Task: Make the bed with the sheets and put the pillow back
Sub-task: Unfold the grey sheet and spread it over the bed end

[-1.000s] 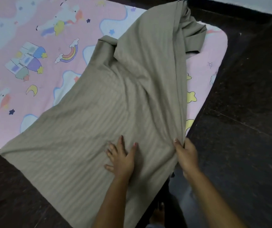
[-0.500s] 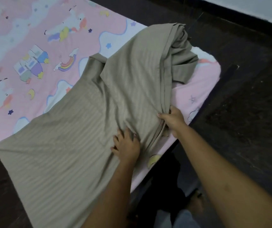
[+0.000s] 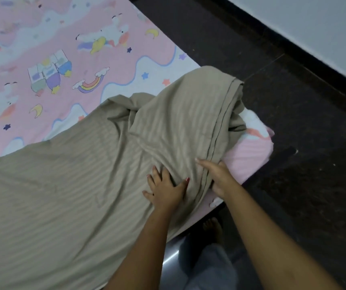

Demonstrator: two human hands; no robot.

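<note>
Dark tiled floor surrounds a low mattress in a pink cartoon-print cover. The taupe striped sheet covers the mattress's near end. Its hem has come in from over the floor onto the mattress, bunching slack, so spreading remains. The left hand presses it, fingers spread flat; the right hand grips its hem.

Reads as a home bedroom: a low mattress set against dark floor tiles, dressed in a pink sheet printed with rainbows and stars up and left of the left hand, a beige sheet under it. Beyond the right hand, a white wall with dark skirting; below it, 1 bare foot.
</note>
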